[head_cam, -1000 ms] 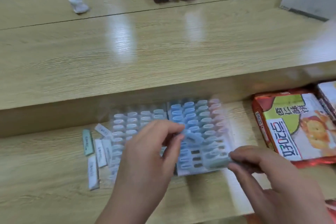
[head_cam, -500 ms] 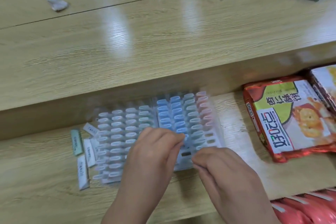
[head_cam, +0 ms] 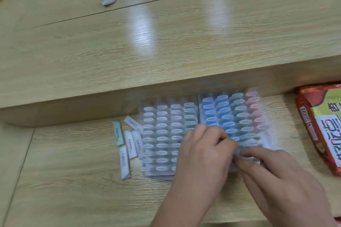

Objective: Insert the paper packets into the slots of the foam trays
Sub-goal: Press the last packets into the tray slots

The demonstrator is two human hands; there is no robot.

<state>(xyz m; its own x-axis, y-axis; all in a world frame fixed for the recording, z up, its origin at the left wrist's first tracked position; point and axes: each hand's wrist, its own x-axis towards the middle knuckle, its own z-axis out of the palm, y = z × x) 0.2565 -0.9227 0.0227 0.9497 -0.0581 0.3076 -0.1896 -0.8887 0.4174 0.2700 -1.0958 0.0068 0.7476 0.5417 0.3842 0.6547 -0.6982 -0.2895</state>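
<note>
**Both hands down on the right tray now, so a packet looks like it's going in**

Head view (the only one, and a bit smeared):

A second ago a blue packet is seen pinched in the left hand (head_cam: pixel 203 153) above the tray, and a pale one is gripped by the right hand (head_cam: pixel 273 177) off the near right corner. Half a second ago the hands are brought together at the near edge. Now both sets of fingertips are met over the near rows of the right foam tray (head_cam: pixel 268 144).

- Left hand: the fingers are curled with the thumb tucked in close, but whether the blue packet is held in there can't be told, since it's hidden and blurred.
- Right hand: the fingers are laid out almost straight and pressed onto the near row. Nothing is seen pinched in them.

The pale packet is no longer seen out in the open, so it's probably being seated in a near slot, though that's a guess.

The left foam tray (head_cam: pixel 156 173) isn't being touched. A handful of loose packets (head_cam: pixel 129 145) are left lying beside its left edge on the desk (head_cam: pixel 73 180), so the job isn't finished. The snack box (head_cam: pixel 321 131) is parked off to the right.
</note>
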